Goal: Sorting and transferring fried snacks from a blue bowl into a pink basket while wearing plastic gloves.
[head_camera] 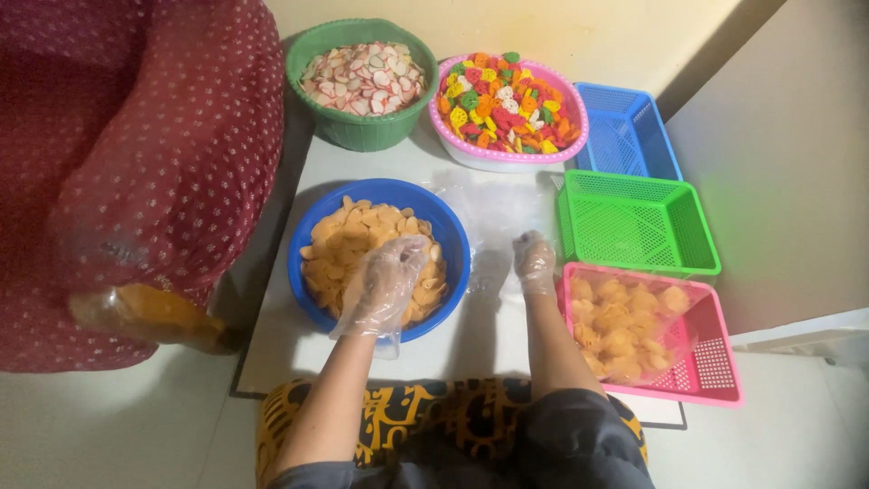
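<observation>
Resting under left hand [384,288] — orange crackers [362,237]

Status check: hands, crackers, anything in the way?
Left hand gloved, open over blue bowl of orange crackers. Right hand gloved, on table. Nothing in the way.

The light is soft and even, coming from above. Shadows are weak, only a faint one under the blue bowl [378,258]. The white table [493,195] shows mild glare. Edges look slightly blurred and bent.
</observation>
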